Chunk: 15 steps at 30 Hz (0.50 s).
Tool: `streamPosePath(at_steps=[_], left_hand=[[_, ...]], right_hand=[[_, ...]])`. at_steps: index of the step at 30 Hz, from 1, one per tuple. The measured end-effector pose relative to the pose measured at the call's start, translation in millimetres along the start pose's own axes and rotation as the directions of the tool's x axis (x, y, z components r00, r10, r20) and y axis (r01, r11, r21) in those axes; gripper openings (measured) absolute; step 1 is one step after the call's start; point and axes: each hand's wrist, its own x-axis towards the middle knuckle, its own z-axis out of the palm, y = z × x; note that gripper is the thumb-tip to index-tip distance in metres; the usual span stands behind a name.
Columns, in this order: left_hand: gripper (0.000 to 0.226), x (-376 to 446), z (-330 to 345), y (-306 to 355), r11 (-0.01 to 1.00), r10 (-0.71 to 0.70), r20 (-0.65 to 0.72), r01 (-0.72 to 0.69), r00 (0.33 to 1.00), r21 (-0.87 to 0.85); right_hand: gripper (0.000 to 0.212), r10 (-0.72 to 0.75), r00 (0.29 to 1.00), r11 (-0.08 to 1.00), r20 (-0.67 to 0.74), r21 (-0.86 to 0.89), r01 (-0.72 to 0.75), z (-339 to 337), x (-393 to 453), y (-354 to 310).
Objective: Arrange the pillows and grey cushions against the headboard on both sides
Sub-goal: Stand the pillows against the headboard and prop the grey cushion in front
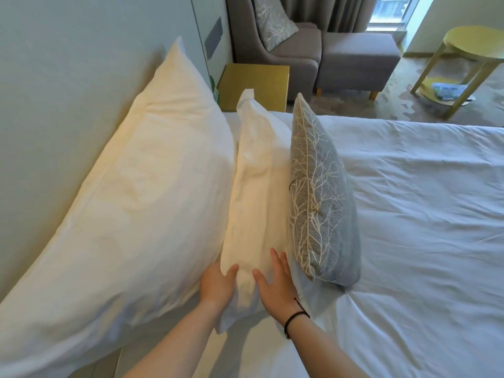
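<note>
A large white pillow [131, 192] leans against the pale headboard [54, 77] on the left. A smaller white pillow [259, 192] stands on edge in front of it. A grey cushion [319, 197] with a pale branch pattern leans upright against that smaller pillow. My left hand [218, 285] grips the near end of the smaller pillow from the left, thumb on its front. My right hand [278, 285], a black band on its wrist, lies flat with spread fingers on the same end from the right, close to the cushion's near corner.
The white duvet [422, 227] covers the bed to the right. Beyond the bed stand a gold bedside table [256, 83], a grey armchair [286, 47] holding another patterned cushion [272, 17], a grey footstool [357, 58] and a yellow round table [474, 47].
</note>
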Motion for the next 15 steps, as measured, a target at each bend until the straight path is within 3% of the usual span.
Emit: streamPosePath(at_steps=[4,9,15], left_hand=[[0.018,-14,-18,19,0.984,0.15,-0.049,-0.144,0.987,0.108],[0.034,-65,-34,30,0.952,0.303,-0.075,-0.298,0.95,0.072],[0.032,-100,-45,2,0.956,0.278,0.0,-0.277,0.961,0.103]], right_hand=[[0.077,0.039,0.996,0.988,-0.076,0.149,-0.027,-9,4,-15],[0.081,0.062,0.99,0.975,-0.129,0.221,-0.032,-9,-12,-26],[0.08,0.057,0.993,0.974,-0.106,0.223,-0.032,5,-46,-8]])
